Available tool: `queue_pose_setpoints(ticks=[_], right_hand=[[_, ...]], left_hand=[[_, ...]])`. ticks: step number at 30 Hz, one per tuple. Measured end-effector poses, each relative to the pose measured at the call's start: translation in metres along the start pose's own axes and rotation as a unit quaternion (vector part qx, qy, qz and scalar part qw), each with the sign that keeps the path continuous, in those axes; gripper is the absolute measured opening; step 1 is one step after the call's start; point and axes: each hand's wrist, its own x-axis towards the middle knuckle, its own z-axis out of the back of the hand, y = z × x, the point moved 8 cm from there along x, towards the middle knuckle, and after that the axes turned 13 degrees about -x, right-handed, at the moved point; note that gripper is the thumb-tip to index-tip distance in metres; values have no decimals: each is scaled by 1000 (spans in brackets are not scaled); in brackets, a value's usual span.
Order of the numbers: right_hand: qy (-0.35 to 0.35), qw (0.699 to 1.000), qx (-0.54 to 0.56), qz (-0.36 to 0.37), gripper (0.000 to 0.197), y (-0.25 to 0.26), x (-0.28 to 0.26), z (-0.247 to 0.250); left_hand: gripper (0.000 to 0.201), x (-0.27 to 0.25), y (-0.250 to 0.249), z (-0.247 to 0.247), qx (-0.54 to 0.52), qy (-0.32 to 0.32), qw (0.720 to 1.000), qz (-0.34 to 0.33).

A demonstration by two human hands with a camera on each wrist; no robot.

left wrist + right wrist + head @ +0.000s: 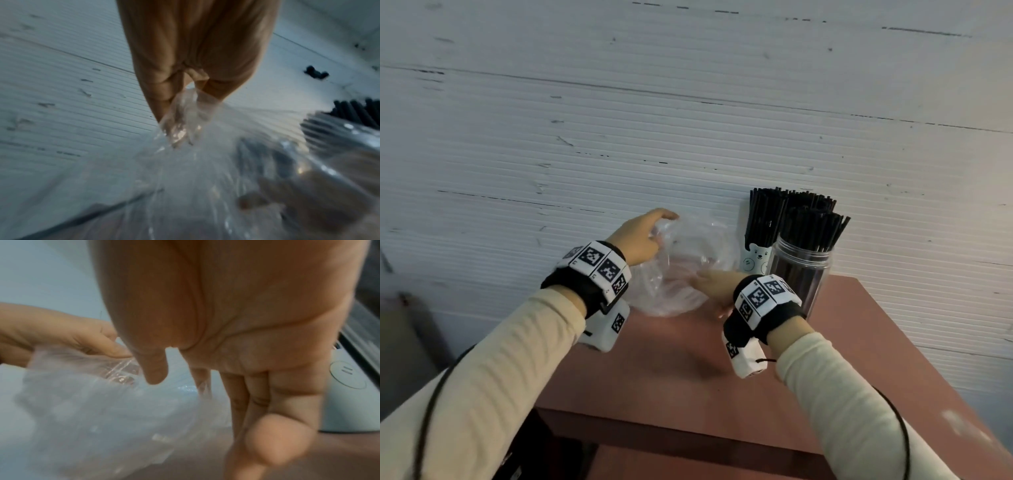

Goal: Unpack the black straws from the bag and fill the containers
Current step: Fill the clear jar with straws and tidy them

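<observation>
An empty-looking clear plastic bag (681, 270) hangs above the far left part of the reddish table (688, 370). My left hand (659, 231) pinches its gathered top (180, 116) between thumb and fingers. My right hand (703, 286) is at the bag's right side with fingers mostly straight; the index finger (202, 381) touches the film (92, 410) and the thumb (154, 373) stands apart. Black straws (767, 212) stand packed in a white bear-print cup (756, 257). More black straws (815, 228) fill a clear jar (803, 274) right of it.
A white ribbed wall (688, 120) runs close behind the table. The cup and jar stand at the table's far right, just beyond my right wrist. The table's near edge (671, 425) lies below my forearms, and a dark object (410, 329) sits off the left side.
</observation>
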Motion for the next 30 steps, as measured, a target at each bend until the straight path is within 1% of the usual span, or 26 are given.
queue_pose_setpoints(ticks=[2, 4, 7, 8, 9, 10, 11, 12, 13, 14, 15, 16, 18, 19, 20, 24, 25, 26, 28, 29, 30], right_hand=[[-45, 996, 74, -27, 69, -6, -1, 10], [-105, 981, 158, -39, 76, -10, -3, 21], [-214, 944, 251, -9, 85, -11, -7, 40], [-246, 930, 274, 5, 87, -11, -10, 45], [-273, 917, 289, 20, 87, -11, -14, 50], [-293, 906, 303, 38, 88, -10, -16, 54], [-308, 895, 319, 57, 89, -9, -20, 58], [-320, 883, 334, 77, 90, -8, -23, 61], [-333, 873, 344, 97, 90, -8, -26, 65], [-342, 862, 355, 116, 88, -8, -28, 68], [-344, 851, 374, 135, 85, -8, -31, 71], [-334, 837, 405, 151, 84, -6, -34, 73], [-298, 816, 462, 178, 83, -1, -41, 74], [-286, 812, 475, 183, 81, 1, -45, 75], [-281, 811, 479, 185, 76, 3, -49, 76], [-315, 805, 467, 184, 47, -2, -66, 84], [-324, 805, 464, 180, 41, -5, -69, 86], [-333, 807, 455, 175, 37, -8, -71, 88], [-349, 824, 413, 169, 24, -11, -74, 91], [-347, 833, 394, 172, 18, -10, -73, 91], [-341, 841, 384, 171, 18, -8, -70, 89]], left_hand=[[47, -6, -5, 14, -82, -45, 995, -22], [45, -14, -9, 22, -157, -62, 985, -43], [48, -23, -16, 25, -246, -70, 965, -56], [45, -25, -19, 24, -305, -66, 949, -47], [39, -27, -22, 21, -380, -62, 922, -37], [29, -30, -26, 20, -441, -60, 895, -35], [19, -32, -28, 20, -475, -62, 877, -41], [25, -34, -31, 21, -474, -70, 876, -49], [40, -34, -30, 20, -446, -74, 890, -55], [50, -34, -28, 19, -411, -78, 907, -55], [50, -35, -28, 18, -395, -86, 913, -53], [44, -36, -27, 17, -402, -97, 909, -51], [33, -36, -21, 17, -447, -114, 886, -44], [29, -37, -19, 16, -462, -117, 878, -40], [27, -39, -17, 17, -457, -120, 881, -38], [31, -40, -1, 23, -371, -146, 917, -20], [31, -40, 2, 23, -356, -145, 923, -14], [27, -40, 3, 22, -357, -140, 924, -8], [19, -42, -3, 18, -399, -120, 909, -5], [19, -42, -6, 14, -429, -108, 897, -8], [21, -43, -11, 11, -455, -95, 885, -11]])
